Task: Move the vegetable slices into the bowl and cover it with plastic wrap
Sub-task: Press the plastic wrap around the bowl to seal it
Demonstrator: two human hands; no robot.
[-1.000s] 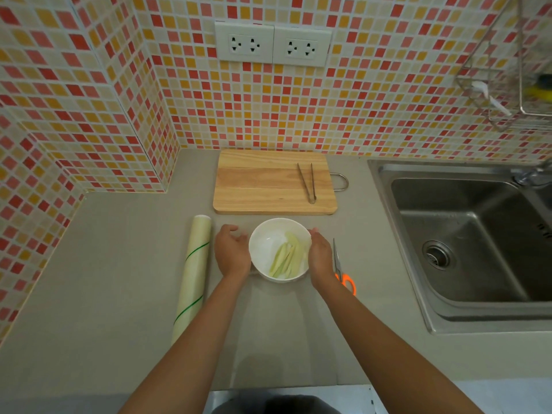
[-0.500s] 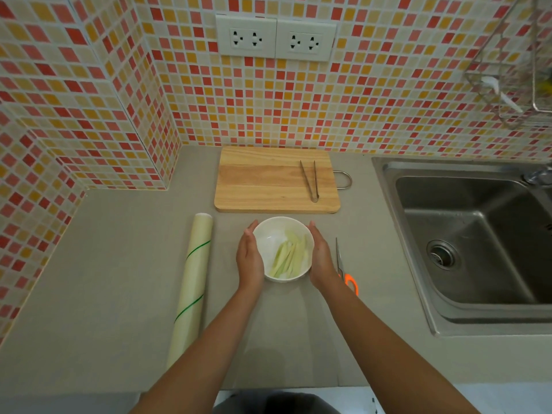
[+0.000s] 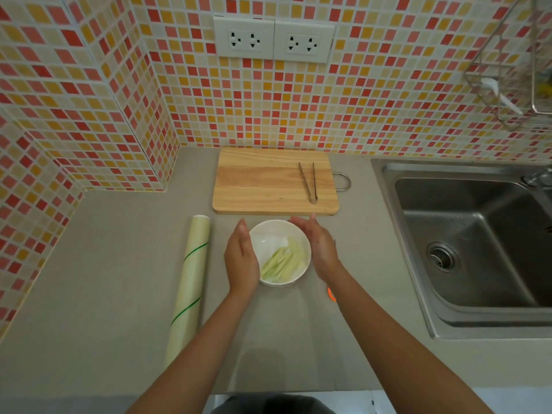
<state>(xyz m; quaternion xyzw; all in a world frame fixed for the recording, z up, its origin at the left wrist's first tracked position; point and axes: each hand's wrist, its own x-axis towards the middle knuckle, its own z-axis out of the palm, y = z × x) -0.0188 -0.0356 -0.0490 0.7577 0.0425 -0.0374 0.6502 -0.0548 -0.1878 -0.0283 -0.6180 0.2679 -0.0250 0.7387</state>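
Both hands, left hand (image 3: 241,258) and right hand (image 3: 317,247), have closed in flat against the bowl (image 3: 279,234), pressing wrap down; slices (image 3: 279,261) sit inside.

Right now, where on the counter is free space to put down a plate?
Free: the counter left of the wrap roll, and the left half of the cutting board, away from the tongs. Crowded: around the bowl, with the left hand, right hand and an orange handle close by.
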